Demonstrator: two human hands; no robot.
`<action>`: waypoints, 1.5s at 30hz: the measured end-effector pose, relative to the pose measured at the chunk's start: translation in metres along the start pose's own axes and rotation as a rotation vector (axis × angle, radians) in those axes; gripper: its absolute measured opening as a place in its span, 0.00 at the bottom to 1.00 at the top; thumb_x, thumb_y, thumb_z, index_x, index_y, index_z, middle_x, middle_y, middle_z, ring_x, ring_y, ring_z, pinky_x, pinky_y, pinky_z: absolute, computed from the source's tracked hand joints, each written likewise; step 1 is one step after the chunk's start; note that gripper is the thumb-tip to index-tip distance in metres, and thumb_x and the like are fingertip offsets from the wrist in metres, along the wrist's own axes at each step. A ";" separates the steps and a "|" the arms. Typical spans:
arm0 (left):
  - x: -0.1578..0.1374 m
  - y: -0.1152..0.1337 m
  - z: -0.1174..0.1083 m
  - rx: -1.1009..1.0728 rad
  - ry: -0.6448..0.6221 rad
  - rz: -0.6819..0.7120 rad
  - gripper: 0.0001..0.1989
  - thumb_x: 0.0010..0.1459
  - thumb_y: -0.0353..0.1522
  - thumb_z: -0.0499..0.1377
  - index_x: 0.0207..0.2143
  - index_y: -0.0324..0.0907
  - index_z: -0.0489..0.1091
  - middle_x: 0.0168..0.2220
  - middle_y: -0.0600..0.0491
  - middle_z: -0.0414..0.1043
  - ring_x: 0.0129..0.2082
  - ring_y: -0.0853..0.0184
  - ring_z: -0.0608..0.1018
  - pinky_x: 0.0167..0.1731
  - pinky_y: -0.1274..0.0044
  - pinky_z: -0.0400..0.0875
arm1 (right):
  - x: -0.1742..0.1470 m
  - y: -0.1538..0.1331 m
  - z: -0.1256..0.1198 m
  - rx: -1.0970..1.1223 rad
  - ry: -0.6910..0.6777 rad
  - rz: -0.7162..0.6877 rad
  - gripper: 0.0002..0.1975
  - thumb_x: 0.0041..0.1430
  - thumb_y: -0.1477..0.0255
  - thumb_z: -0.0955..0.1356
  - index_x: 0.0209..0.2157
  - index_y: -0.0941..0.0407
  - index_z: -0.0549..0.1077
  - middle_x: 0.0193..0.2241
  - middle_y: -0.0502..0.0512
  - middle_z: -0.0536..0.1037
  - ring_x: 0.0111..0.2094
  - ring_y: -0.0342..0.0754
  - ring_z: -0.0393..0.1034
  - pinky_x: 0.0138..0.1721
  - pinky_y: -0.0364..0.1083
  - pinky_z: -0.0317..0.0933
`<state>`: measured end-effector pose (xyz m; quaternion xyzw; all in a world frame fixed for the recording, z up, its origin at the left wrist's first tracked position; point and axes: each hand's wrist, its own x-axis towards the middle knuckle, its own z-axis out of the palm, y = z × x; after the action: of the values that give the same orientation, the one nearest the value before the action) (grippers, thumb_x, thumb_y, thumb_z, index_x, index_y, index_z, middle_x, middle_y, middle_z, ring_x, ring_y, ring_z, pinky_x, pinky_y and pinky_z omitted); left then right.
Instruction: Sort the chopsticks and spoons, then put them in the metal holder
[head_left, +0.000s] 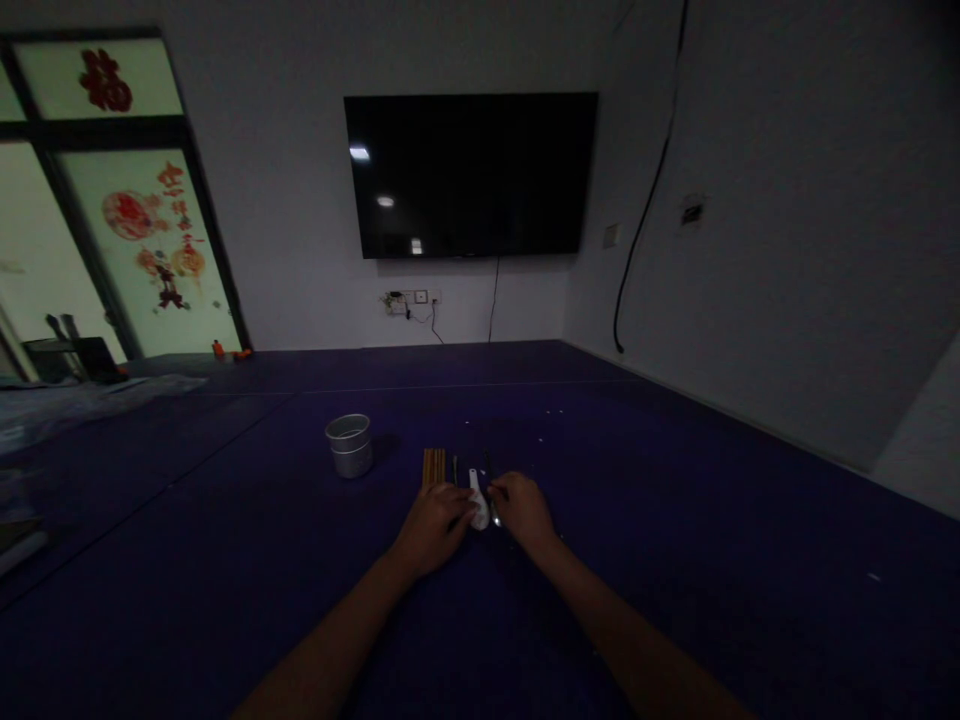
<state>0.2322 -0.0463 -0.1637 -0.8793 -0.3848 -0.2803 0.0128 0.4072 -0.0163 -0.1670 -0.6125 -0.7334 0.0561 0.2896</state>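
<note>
In the middle of the dark blue surface, my left hand (433,528) has its thumb and forefinger closed at the near side of a white soup spoon (480,517), whose handle points away from me. Its other fingers curl over the near ends of several wooden chopsticks (434,466) lying side by side. A thin dark-handled utensil (454,468) lies between chopsticks and spoon; its lower end is hidden. To the right, my right hand (523,508) pinches a metal spoon (496,518), its bowl shining and its dark handle pointing away, close beside the white spoon.
A silver metal cup (350,446) stands upright to the left of the chopsticks. Small white scraps (541,440) are scattered on the surface. Clear plastic sheeting (97,398) lies at far left. Behind are a wall-mounted television (472,175) and a hanging black cable (646,220).
</note>
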 end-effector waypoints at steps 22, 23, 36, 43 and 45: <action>-0.020 -0.097 -0.036 0.359 0.713 -0.489 0.11 0.58 0.31 0.49 0.40 0.39 0.68 0.38 0.44 0.68 0.40 0.59 0.73 0.38 0.68 0.70 | -0.011 -0.018 -0.009 0.010 0.163 -0.098 0.15 0.61 0.72 0.61 0.45 0.55 0.74 0.43 0.57 0.76 0.46 0.49 0.68 0.49 0.46 0.57; -0.019 -0.093 -0.035 0.344 0.716 -0.455 0.10 0.58 0.31 0.48 0.38 0.40 0.68 0.36 0.45 0.68 0.39 0.60 0.73 0.38 0.68 0.70 | -0.011 -0.018 -0.009 0.014 0.164 -0.103 0.15 0.61 0.72 0.61 0.45 0.55 0.74 0.43 0.57 0.76 0.46 0.49 0.68 0.49 0.46 0.57; -0.005 0.007 0.002 0.034 0.553 0.112 0.10 0.61 0.28 0.48 0.44 0.42 0.64 0.43 0.46 0.68 0.45 0.66 0.72 0.43 0.73 0.70 | -0.013 -0.024 -0.010 0.291 0.379 -0.365 0.40 0.46 0.69 0.69 0.60 0.57 0.53 0.56 0.61 0.65 0.56 0.53 0.59 0.55 0.52 0.54; -0.003 0.002 -0.007 0.144 0.514 -0.009 0.15 0.61 0.32 0.49 0.50 0.42 0.61 0.50 0.44 0.65 0.51 0.61 0.67 0.48 0.66 0.64 | 0.001 -0.008 -0.019 0.411 0.602 0.055 0.40 0.44 0.62 0.70 0.57 0.61 0.56 0.53 0.67 0.67 0.53 0.56 0.62 0.52 0.51 0.56; -0.003 -0.006 -0.007 0.182 0.440 -0.151 0.12 0.61 0.34 0.47 0.42 0.41 0.66 0.41 0.46 0.70 0.45 0.62 0.70 0.44 0.67 0.64 | 0.006 0.004 -0.019 0.428 0.616 0.148 0.40 0.43 0.61 0.71 0.56 0.61 0.57 0.52 0.68 0.68 0.52 0.57 0.63 0.50 0.50 0.57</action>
<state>0.2227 -0.0458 -0.1604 -0.7612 -0.4611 -0.4291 0.1546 0.4194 -0.0145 -0.1509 -0.5776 -0.5375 0.0424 0.6129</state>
